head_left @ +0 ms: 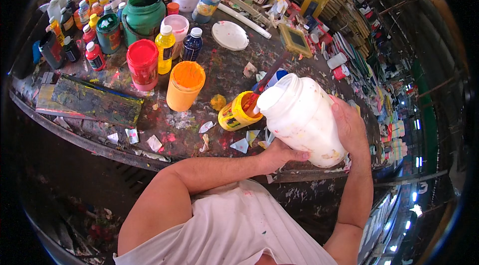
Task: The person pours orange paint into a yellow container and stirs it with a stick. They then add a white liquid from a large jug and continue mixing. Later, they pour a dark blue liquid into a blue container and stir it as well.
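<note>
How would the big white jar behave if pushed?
Probably stiff: the white jar shows no dent under the left hand or right hand. Likely rolls on its side, being round-bodied. Smooth, smudged walls could be slippery.

Wht cloth top w/ sm. pinkish & dk specks, forearms bare.

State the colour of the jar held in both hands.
The jar is white with brownish smudges; the head view shows it best.

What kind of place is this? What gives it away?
Looks like a paint or ink workshop, possibly for printing: a paint-spattered workbench, an open red tub and an open orange tub filled with thick colour.
</note>
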Demonstrator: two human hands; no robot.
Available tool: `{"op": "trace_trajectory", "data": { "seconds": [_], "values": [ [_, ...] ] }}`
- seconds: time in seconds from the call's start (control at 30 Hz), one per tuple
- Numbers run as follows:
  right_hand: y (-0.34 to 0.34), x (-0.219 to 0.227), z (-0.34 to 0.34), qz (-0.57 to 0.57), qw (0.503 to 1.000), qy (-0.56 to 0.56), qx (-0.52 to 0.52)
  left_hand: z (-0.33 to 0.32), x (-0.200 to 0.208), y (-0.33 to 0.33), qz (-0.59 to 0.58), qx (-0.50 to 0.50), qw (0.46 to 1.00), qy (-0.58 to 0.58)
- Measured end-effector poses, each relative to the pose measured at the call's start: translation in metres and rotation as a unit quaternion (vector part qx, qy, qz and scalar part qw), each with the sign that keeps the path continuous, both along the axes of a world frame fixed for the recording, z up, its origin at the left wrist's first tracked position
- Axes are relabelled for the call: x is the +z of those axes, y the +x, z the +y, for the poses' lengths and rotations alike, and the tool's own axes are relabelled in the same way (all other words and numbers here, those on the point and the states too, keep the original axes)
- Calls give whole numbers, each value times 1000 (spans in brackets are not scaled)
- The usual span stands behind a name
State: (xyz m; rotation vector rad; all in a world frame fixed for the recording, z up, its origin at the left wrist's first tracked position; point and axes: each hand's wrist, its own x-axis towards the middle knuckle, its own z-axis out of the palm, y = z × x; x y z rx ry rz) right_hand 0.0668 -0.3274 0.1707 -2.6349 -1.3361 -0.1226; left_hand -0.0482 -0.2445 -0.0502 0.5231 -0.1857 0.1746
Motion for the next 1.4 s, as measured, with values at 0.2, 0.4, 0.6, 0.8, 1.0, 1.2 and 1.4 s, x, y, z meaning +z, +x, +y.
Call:
{"op": "trace_trajectory", "data": {
  "seconds": [0.2,0.4,0.6,0.8,1.0,1.2,1.4],
  "values": [
    [1,3,1,-1,1000,-8,-15,1,2,-1,5,-13,1000,-6],
    [3,2,-1,-3,1000,3,4,2,4,-3,21,0,1000,21],
    [0,4,-1,-10,1000,4,7,1,6,-2,19,-6,1000,6],
    [2,3,-3,-8,1000,0,5,2,7,-3,14,-8,1000,22],
    [13,-9,-10,62,997,38,-19,6,12,-10,28,29,995,86],
    [12,-20,-16,35,998,45,-8,-1,4,-10,55,24,995,86],
    [9,-17,-10,38,999,9,-33,-6,-5,-7,42,28,997,66]
  ]
}}
